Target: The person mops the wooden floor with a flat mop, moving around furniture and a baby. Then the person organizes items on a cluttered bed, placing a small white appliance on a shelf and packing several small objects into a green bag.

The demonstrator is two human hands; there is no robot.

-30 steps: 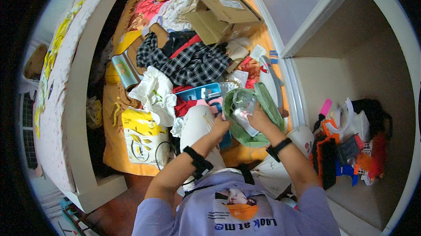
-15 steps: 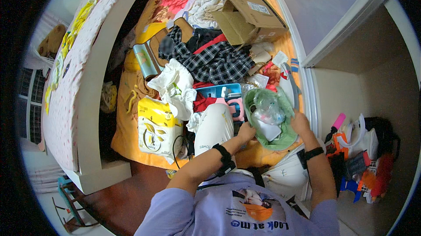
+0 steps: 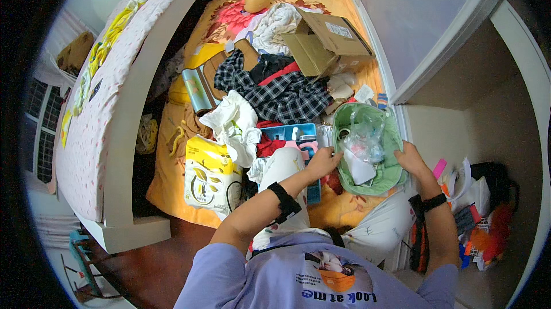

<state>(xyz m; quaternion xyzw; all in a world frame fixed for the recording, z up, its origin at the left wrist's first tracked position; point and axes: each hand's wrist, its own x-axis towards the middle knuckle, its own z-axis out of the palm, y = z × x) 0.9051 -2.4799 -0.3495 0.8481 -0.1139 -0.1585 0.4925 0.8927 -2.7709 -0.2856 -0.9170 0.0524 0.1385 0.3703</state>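
Observation:
A soft light-green fabric bin (image 3: pixel 380 185) stands tilted between my hands, its opening toward me. Inside lie a crumpled clear plastic bag (image 3: pixel 367 140) and a flat white item (image 3: pixel 361 170). My left hand (image 3: pixel 325 162) is closed on the bin's left rim. At the right rim, my right hand (image 3: pixel 411 158) grips the fabric with fingers bent round it. Just left of the bin is a blue plastic tray (image 3: pixel 280 131) with small white items and a pink handle-shaped piece (image 3: pixel 310 147), partly hidden by my knee.
An open cardboard box (image 3: pixel 338 39) sits farther back on the orange blanket (image 3: pixel 166 185). Left of it lie a black-and-white checked garment (image 3: pixel 287 99) and white cloth (image 3: pixel 232 117). A yellow-and-white package (image 3: pixel 209 180) stands near my left knee. Several toys and bags fill the right-hand floor.
Both hands have carried the green bin to the right, uncovering more of the blue tray. The whole view has shifted, showing more of the far end of the blanket.

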